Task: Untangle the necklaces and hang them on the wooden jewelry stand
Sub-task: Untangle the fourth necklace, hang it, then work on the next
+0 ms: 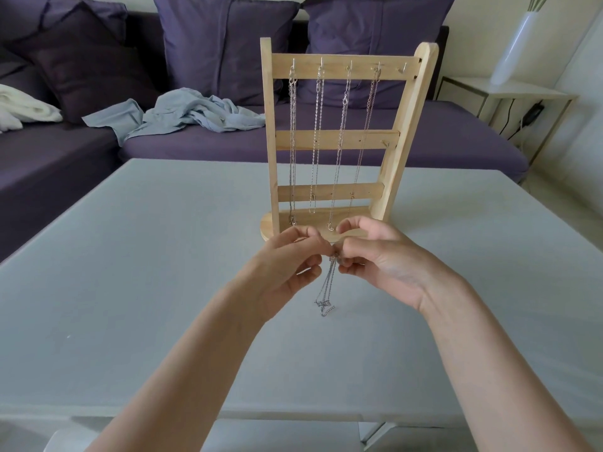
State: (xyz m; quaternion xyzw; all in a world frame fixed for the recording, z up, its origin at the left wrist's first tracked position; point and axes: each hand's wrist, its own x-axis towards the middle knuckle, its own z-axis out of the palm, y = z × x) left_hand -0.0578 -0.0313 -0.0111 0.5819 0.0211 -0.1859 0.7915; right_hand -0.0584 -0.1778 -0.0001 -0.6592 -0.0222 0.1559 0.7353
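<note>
At the centre of the view, just below the base of the wooden jewelry stand point(342, 138), the left hand point(287, 262) and right hand point(378, 259) each hold a narrow pinching grip on the top of a tangled necklace point(326, 288), which dangles toward 6 o'clock above the surface point(130, 256). Four chains point(332, 141) already hang at 12 o'clock. The step looks like untangling; next comes hanging it on the free hook point(402, 68) at 1 o'clock.

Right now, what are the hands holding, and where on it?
Both the left hand and right hand pinch one silver chain necklace at its top end; the rest dangles above the table.
</note>
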